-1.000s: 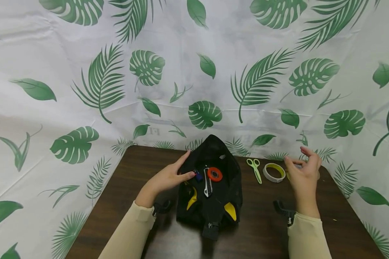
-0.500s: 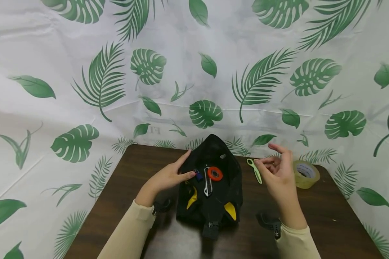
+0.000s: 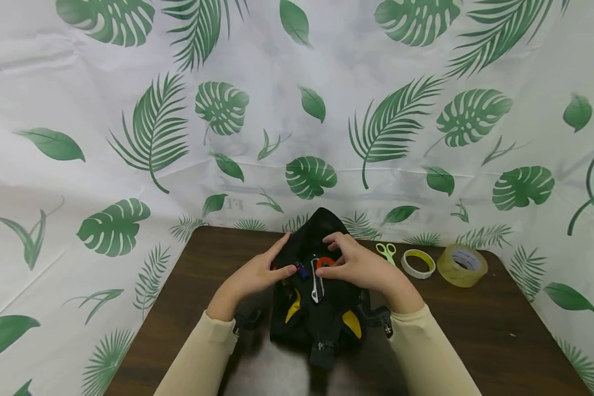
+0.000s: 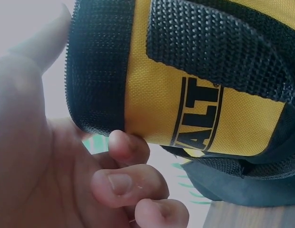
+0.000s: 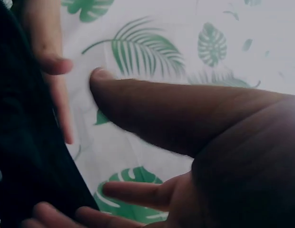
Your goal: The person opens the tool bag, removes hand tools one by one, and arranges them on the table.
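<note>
The fingers of the left hand [image 3: 251, 278] grip the rim of the black-and-yellow bag [image 3: 304, 239], thumb over the opening, the others along the outer wall. The fingers of the right hand [image 3: 363, 267] are parted, slightly bent and hold nothing; they overhang the same opening, thumb before the red disc [image 3: 324, 263]. Contact with the disc cannot be told.

The head view alone shows the contents: just beside the left thumb, a small blue item [image 3: 302, 270]; between the two thumbs, a utility knife [image 3: 316, 286], near the disc. The left wrist view adds the yellow outer wall beside the left fingers, with black lettering and a webbing strap, where the head view gives mostly black. The right wrist view shows the gap between right thumb and fingers, with the left fingers beyond.

Count: one bag; in its opening one disc, one knife, one blue item. Right of the right fingers, on the surface [image 3: 475, 324]: one pair of green scissors [image 3: 386, 251], then two tape rolls, one narrow roll [image 3: 416, 273] and, farthest, one wide clear roll [image 3: 447, 269]. Beyond both hands hangs one leaf-printed cloth [image 3: 257, 44].
</note>
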Demonstrator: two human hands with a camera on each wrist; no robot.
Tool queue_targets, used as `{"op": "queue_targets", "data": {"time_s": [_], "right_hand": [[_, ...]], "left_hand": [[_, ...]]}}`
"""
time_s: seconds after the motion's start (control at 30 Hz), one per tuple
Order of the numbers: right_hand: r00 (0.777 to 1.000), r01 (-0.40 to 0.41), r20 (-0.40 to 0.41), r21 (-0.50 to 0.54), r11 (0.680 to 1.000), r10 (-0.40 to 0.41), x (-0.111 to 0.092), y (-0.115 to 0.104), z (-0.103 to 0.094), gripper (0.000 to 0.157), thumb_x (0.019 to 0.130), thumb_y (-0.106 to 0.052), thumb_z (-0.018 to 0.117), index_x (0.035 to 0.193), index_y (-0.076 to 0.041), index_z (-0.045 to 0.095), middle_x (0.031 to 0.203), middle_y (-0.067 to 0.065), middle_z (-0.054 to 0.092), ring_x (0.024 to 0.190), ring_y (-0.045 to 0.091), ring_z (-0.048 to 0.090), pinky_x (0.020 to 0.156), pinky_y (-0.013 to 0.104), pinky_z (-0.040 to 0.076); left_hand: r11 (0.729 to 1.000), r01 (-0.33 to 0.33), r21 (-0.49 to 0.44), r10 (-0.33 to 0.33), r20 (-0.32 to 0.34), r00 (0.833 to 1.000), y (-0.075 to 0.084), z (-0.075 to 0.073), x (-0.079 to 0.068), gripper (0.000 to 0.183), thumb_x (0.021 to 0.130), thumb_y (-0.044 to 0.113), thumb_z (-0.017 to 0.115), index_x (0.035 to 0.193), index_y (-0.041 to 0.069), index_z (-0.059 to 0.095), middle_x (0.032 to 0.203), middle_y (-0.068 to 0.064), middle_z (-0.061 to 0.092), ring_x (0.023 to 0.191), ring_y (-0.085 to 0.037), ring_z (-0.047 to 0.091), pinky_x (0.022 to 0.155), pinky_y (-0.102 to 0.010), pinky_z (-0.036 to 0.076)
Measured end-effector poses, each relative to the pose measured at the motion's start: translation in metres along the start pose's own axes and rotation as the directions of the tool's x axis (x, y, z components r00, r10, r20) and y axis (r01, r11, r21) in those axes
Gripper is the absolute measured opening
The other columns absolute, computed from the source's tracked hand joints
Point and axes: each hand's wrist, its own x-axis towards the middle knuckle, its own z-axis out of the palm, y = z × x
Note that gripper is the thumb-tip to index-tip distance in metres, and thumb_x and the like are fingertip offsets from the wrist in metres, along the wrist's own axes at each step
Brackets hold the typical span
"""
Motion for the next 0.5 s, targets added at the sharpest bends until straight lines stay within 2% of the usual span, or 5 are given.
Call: {"op": "queue_targets", "data": {"time_s": [0.1, 0.2, 0.43, 0.5], "right_hand": [[0.999, -0.032, 0.035, -0.067, 0.997, 0.034, 0.017, -0.009, -0.005, 0.076, 0.101, -0.043, 0.079, 0.159, -0.008, 0.044, 0.158, 0.026, 0.046, 0.133, 0.039, 0.062, 0.11, 0.056, 0.056], [0.994, -0.084, 0.055, -0.128, 0.988, 0.092, 0.035, -0.015, -0.007, 0.078, 0.101, -0.044, 0.078, 0.159, -0.005, 0.044, 0.158, 0.026, 0.048, 0.14, 0.041, 0.056, 0.113, 0.058, 0.053], [0.967, -0.211, 0.078, -0.294, 0.932, 0.243, 0.077, -0.011, 0.001, 0.086, 0.098, -0.051, 0.079, 0.161, -0.005, 0.045, 0.165, 0.023, 0.046, 0.136, 0.037, 0.06, 0.111, 0.055, 0.055], [0.955, -0.248, 0.083, -0.307, 0.919, 0.285, 0.084, -0.006, 0.006, 0.092, 0.098, -0.052, 0.079, 0.166, -0.003, 0.039, 0.168, 0.023, 0.044, 0.138, 0.038, 0.06, 0.113, 0.057, 0.054]], "left_hand": [[1.0, -0.004, -0.004, 0.004, 0.007, 1.0, 0.0, -0.001, 0.001, 0.096, 0.1, 0.075, 0.062, 0.176, 0.045, 0.009, 0.174, -0.012, 0.041, 0.144, -0.036, 0.061, 0.121, -0.063, 0.046], [1.0, -0.003, -0.018, 0.004, 0.019, 1.0, 0.0, -0.001, 0.001, 0.096, 0.1, 0.075, 0.062, 0.175, 0.047, 0.008, 0.176, -0.011, 0.039, 0.146, -0.035, 0.059, 0.122, -0.063, 0.045], [1.0, -0.005, -0.027, 0.006, 0.027, 1.0, -0.001, -0.001, 0.002, 0.095, 0.101, 0.074, 0.062, 0.173, 0.052, 0.006, 0.177, -0.01, 0.037, 0.148, -0.038, 0.057, 0.123, -0.066, 0.043], [1.0, -0.004, -0.021, 0.005, 0.025, 1.0, 0.0, -0.001, 0.002, 0.095, 0.101, 0.074, 0.062, 0.173, 0.052, 0.005, 0.177, -0.011, 0.036, 0.149, -0.039, 0.057, 0.123, -0.066, 0.043]]}}
